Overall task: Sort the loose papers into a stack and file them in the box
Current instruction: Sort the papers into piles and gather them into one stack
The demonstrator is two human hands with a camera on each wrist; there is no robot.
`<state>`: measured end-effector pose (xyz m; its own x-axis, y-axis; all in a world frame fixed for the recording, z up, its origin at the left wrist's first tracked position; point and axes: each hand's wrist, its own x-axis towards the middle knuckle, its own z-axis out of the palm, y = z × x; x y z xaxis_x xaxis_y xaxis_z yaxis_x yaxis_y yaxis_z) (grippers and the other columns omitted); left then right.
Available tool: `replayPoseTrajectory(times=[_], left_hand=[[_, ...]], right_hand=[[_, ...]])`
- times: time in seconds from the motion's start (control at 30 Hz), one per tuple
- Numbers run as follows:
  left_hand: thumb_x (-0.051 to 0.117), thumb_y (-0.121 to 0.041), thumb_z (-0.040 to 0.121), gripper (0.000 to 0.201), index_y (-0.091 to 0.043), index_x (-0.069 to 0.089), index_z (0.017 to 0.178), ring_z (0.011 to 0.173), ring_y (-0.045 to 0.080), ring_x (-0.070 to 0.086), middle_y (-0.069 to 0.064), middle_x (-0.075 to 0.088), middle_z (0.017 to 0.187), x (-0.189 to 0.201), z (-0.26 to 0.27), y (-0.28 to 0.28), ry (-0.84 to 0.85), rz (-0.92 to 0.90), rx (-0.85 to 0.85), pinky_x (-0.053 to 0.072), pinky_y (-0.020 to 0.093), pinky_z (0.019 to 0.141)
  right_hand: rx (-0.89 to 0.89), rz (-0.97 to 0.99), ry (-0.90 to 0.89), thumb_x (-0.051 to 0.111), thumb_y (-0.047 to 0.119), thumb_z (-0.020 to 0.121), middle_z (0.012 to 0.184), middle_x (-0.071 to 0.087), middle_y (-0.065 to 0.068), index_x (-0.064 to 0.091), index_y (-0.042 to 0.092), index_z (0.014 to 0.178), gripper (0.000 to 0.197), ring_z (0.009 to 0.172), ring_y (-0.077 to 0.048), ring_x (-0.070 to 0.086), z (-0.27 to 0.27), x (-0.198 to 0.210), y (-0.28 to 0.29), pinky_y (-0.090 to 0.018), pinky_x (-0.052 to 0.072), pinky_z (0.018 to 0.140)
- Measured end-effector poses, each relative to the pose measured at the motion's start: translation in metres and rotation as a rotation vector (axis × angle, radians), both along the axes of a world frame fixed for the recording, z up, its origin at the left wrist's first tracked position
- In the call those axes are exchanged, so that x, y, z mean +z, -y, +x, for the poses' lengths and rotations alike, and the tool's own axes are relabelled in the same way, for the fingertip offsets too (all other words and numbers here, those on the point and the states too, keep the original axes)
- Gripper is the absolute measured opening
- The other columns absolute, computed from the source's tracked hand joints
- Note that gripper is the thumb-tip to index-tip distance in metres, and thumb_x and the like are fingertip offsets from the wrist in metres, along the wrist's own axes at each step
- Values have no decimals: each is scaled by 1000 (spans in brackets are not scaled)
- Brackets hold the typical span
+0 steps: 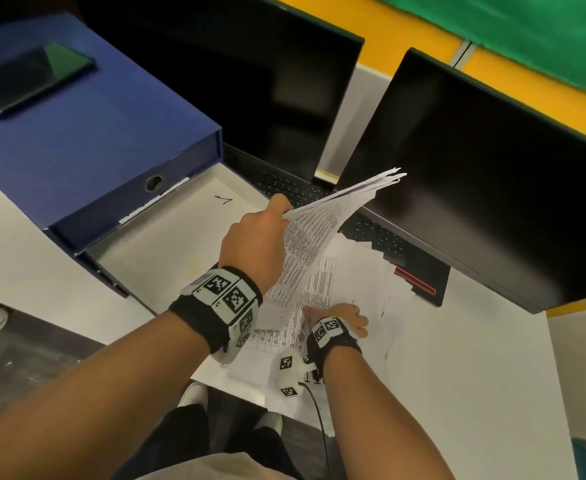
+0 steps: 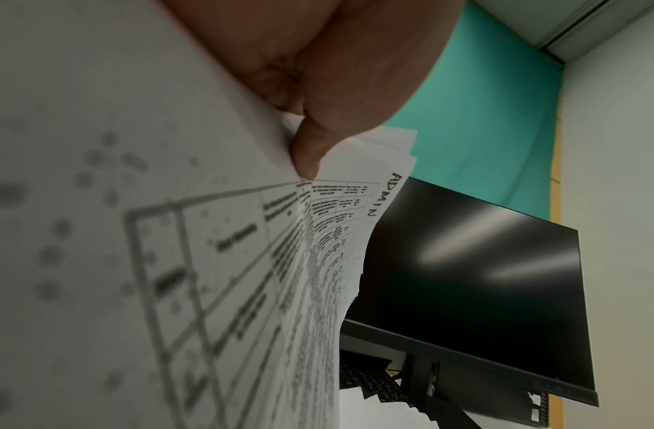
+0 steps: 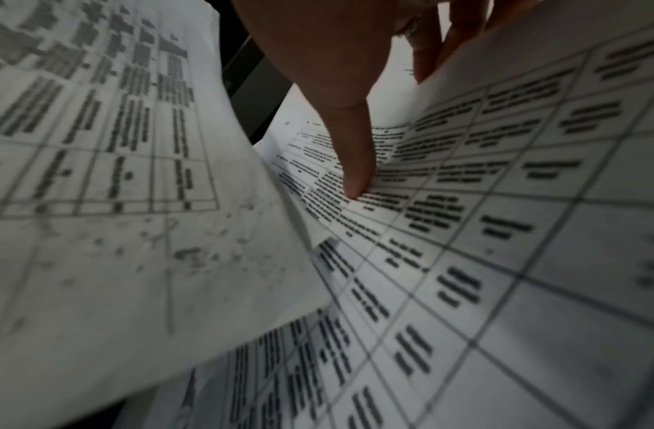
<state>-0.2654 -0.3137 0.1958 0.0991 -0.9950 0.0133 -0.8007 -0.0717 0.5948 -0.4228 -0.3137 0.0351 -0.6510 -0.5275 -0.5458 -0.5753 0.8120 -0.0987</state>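
My left hand (image 1: 282, 210) pinches one corner of a sheaf of printed papers (image 1: 319, 226) and holds it up, tilted, above the desk. In the left wrist view the thumb (image 2: 306, 156) lies on the sheaf (image 2: 244, 261). More loose papers (image 1: 357, 271) lie spread on the white desk below. My right hand (image 1: 340, 317) is on them. Its thumb (image 3: 354, 174) presses on top while the fingers (image 3: 428, 55) are tucked under a gridded sheet (image 3: 520, 217). The blue box file (image 1: 94, 150) lies open at the left, showing its pale inside (image 1: 167, 237).
A dark phone (image 1: 32, 77) lies on the box lid. Two black monitors (image 1: 475, 174) stand behind the papers, with a black keyboard (image 1: 295, 192) partly under them. The desk's front edge (image 1: 250, 400) is near my legs. A cable (image 1: 319, 417) hangs from my right wrist.
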Motion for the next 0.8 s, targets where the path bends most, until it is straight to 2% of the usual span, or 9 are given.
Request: replayPoseTrajectory(times=[0.1, 0.2, 0.27, 0.33, 0.43, 0.5, 0.57, 0.7, 0.8], left_hand=[[52, -16, 98, 18, -22, 48, 115, 55, 18, 46, 1, 56, 73, 4, 4, 0, 40, -55, -5, 38, 32, 56], [53, -16, 98, 17, -21, 48, 114, 52, 16, 45, 1, 56, 72, 6, 9, -1, 43, -68, 2, 38, 31, 53], [54, -16, 98, 17, -21, 48, 114, 54, 17, 46, 1, 56, 72, 6, 11, -2, 27, -67, 11, 38, 31, 53], [54, -16, 98, 18, -22, 49, 114, 59, 20, 52, 3, 60, 77, 6, 14, -3, 5, -67, 19, 40, 31, 54], [54, -17, 99, 19, -21, 50, 116, 61, 20, 51, 4, 60, 80, 5, 15, -5, -21, -60, 32, 37, 29, 57], [52, -18, 99, 17, -21, 51, 116, 59, 16, 47, 5, 61, 81, 4, 16, -5, -28, -68, 40, 34, 26, 55], [50, -20, 100, 15, -21, 51, 115, 56, 13, 43, 4, 60, 80, 5, 16, -5, -33, -77, 43, 30, 25, 50], [49, -20, 101, 14, -20, 50, 115, 62, 19, 50, 3, 58, 80, 9, 16, -6, -31, -70, 33, 37, 28, 54], [52, -17, 99, 14, -20, 50, 112, 64, 23, 53, 4, 60, 81, 11, 19, -6, -23, -75, 35, 39, 30, 58]], right_hand=[[-3, 8, 48, 78, 60, 68, 135, 44, -12, 43, 12, 131, 87, 128, -29, 41, 1, 2, 3, -41, 39, 104], [47, -5, 121, 77, 44, 78, 126, 52, -9, 54, 24, 106, 42, 121, -29, 51, -4, 6, 3, -36, 46, 99], [11, -115, 233, 75, 27, 82, 121, 61, -8, 61, 11, 107, 33, 111, -29, 61, -7, 3, 2, -30, 50, 84], [-44, -203, 238, 72, 18, 84, 111, 67, -9, 60, 7, 91, 18, 100, -29, 67, -7, 1, -1, -32, 55, 83], [-141, -265, 289, 73, 20, 84, 100, 71, -11, 57, 10, 76, 20, 91, -29, 69, -10, -5, -10, -36, 58, 83], [-217, -284, 299, 70, 23, 85, 112, 69, -12, 64, 4, 103, 27, 99, -31, 67, -15, -5, -13, -34, 55, 86], [-207, -271, 270, 65, 30, 89, 125, 60, -13, 53, 2, 128, 50, 114, -32, 59, -15, -6, -15, -35, 49, 93], [-2, -111, -20, 67, 55, 79, 136, 44, -15, 34, 3, 139, 86, 124, -29, 45, 9, -6, -12, -39, 39, 106], [58, -103, -35, 71, 55, 78, 138, 40, -15, 25, 4, 145, 95, 124, -28, 43, 27, -6, -8, -37, 38, 104]])
